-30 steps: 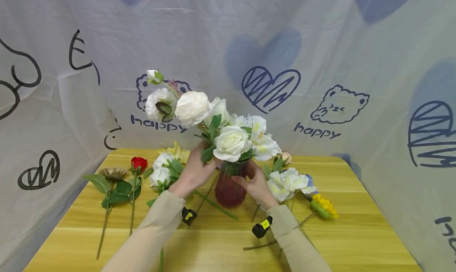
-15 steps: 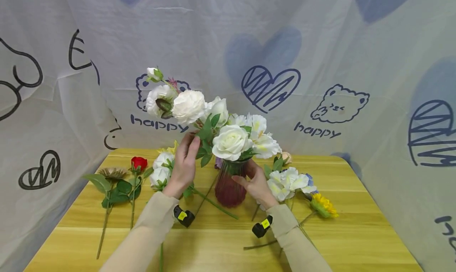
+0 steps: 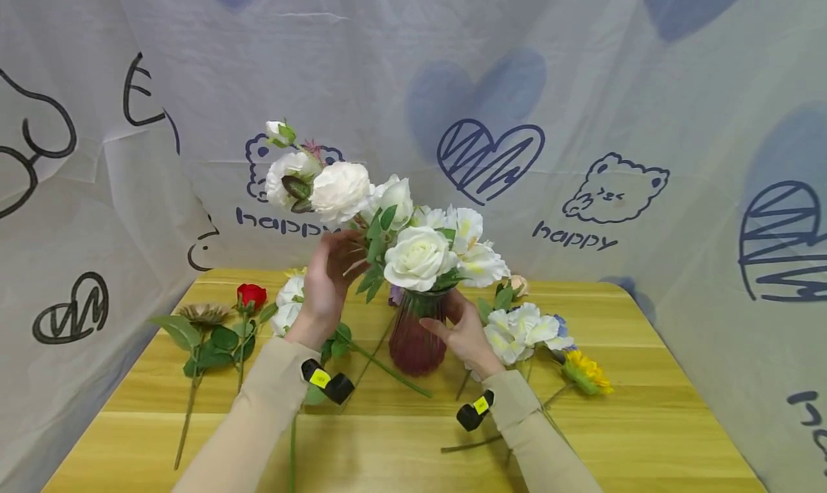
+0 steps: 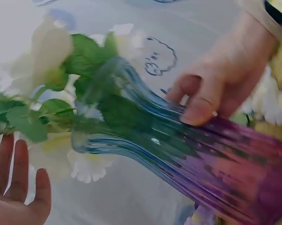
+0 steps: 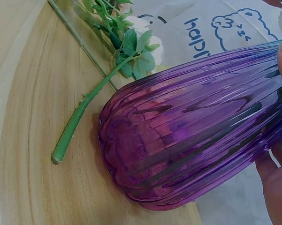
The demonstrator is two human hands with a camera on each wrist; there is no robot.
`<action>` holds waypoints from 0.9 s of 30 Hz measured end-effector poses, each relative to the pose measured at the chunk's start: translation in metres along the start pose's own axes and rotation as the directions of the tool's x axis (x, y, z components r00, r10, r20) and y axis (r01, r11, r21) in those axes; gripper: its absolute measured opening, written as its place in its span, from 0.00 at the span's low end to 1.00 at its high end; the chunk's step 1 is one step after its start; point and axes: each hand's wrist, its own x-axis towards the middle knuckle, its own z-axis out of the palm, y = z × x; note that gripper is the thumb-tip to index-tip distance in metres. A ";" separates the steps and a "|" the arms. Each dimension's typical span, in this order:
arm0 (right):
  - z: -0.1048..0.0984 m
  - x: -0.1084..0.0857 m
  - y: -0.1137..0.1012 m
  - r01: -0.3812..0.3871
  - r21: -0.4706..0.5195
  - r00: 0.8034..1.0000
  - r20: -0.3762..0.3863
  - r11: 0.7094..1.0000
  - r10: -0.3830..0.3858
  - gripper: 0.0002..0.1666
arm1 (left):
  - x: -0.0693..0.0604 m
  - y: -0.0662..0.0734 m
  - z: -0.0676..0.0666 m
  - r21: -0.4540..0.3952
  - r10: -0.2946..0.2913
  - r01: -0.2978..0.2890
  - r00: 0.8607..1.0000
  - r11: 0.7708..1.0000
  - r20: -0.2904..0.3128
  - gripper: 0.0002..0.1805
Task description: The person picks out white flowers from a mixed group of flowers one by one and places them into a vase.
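A ribbed glass vase (image 3: pixel 416 346), purple below and bluish at its rim, stands on the wooden table. My right hand (image 3: pixel 468 333) grips its right side, thumb in front. White flowers rise from its mouth: a rose (image 3: pixel 420 258) in front, ruffled blooms (image 3: pixel 481 252) on the right. A long spray with a white ranunculus (image 3: pixel 340 191) leans out to the left. Beside its leaves is my left hand (image 3: pixel 325 281), fingers loosely extended and partly behind the foliage. In the left wrist view those fingers (image 4: pixel 19 166) are spread just below the leaves (image 4: pixel 30 123); whether they touch is unclear.
On the left lie a red rose (image 3: pixel 252 296), a brown flower (image 3: pixel 205 314) and white blooms (image 3: pixel 287 313). A green stem (image 3: pixel 390 369) crosses in front of the vase. To the right are white flowers (image 3: pixel 523 331) and a yellow sunflower (image 3: pixel 586 372). A printed cloth hangs behind.
My left hand has let go near the vase mouth and drawn back to the left, its fingers opening. The leaning white spray has shifted slightly left. The right hand and vase have stayed still.
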 end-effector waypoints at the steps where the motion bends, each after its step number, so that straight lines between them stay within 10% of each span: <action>1: 0.000 0.000 0.000 0.001 0.001 1.000 0.001 1.000 -0.001 0.42 | 0.002 0.001 0.000 -0.022 -0.026 0.026 1.000 0.999 -0.008 0.20; 14: 0.000 0.001 0.002 0.014 -0.004 1.000 0.001 1.000 -0.014 0.42 | 0.011 -0.004 -0.002 0.216 -0.001 -0.016 0.997 0.976 0.082 0.18; 27: 0.000 0.001 0.004 0.014 -0.019 1.000 -0.009 1.000 -0.014 0.40 | 0.009 -0.005 0.004 0.236 0.054 -0.076 0.994 0.969 0.098 0.15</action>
